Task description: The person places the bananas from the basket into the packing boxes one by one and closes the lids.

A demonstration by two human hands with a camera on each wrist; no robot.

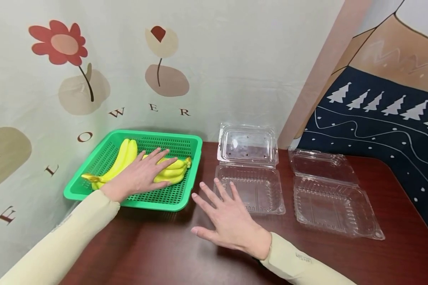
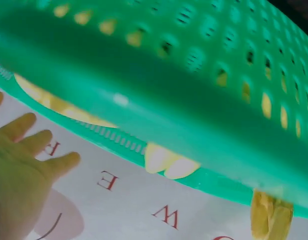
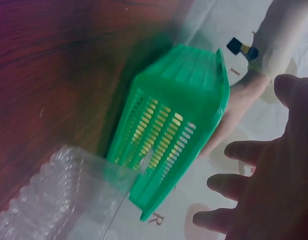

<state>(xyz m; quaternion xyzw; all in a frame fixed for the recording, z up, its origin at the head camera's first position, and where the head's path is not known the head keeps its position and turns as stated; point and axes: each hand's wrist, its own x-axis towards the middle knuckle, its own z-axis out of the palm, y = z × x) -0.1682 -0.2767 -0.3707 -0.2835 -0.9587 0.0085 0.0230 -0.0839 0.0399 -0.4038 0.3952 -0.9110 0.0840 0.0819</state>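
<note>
Two bunches of yellow bananas lie in a green plastic basket [image 1: 157, 205] on the table. One bunch of bananas [image 1: 123, 160] leans along the basket's left side; the other bunch [image 1: 174, 174] lies to the right, partly covered by my left hand. That left hand [image 1: 139, 174], fingers spread and straight, is over the basket in the head view; in the left wrist view the hand [image 2: 24, 170] shows above the rim, apart from the fruit. My right hand [image 1: 232, 221] hovers with spread fingers before a clear plastic clamshell box [image 1: 265, 194], holding nothing.
A second clear clamshell box [image 1: 335, 209] stands with its lid raised at the right of the dark red table [image 1: 157, 253]. Behind the table hangs a pale printed cloth [image 1: 235, 71], with a dark blue tree-patterned cloth [image 1: 371, 130] at the right.
</note>
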